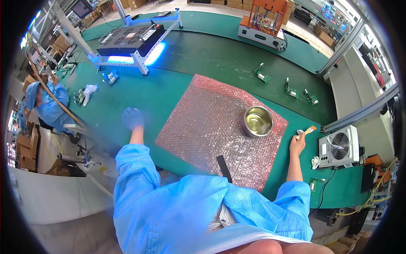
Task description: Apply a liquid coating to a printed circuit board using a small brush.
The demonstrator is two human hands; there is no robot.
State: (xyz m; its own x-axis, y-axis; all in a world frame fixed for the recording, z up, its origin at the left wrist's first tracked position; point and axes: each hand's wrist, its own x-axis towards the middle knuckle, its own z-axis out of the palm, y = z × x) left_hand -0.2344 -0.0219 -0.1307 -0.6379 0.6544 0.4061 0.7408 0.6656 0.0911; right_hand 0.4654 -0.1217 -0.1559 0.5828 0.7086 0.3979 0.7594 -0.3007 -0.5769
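Note:
My right hand (297, 145) is closed round the light handle of a small brush (311, 129) with orange-brown bristles. It is above the green mat, just right of a pink bubble-wrap sheet (198, 122). Something greyish-white shows at its fingertips. A round metal bowl (258, 121) with yellowish liquid stands on the sheet's right part. On the mat left of the sheet rests my left hand (133, 118) in a blue glove; blur hides how its fingers are bent, and nothing shows in it. A black strip (224, 168) lies across the sheet's near edge.
A white fan unit (339, 147) stands at the right with a cord. Several green circuit boards (262, 74) lie on the far surface. Beyond are a blue-lit frame with a black fan box (131, 38) and an orange-topped machine (262, 29). A co-worker in blue (53, 103) sits at the left.

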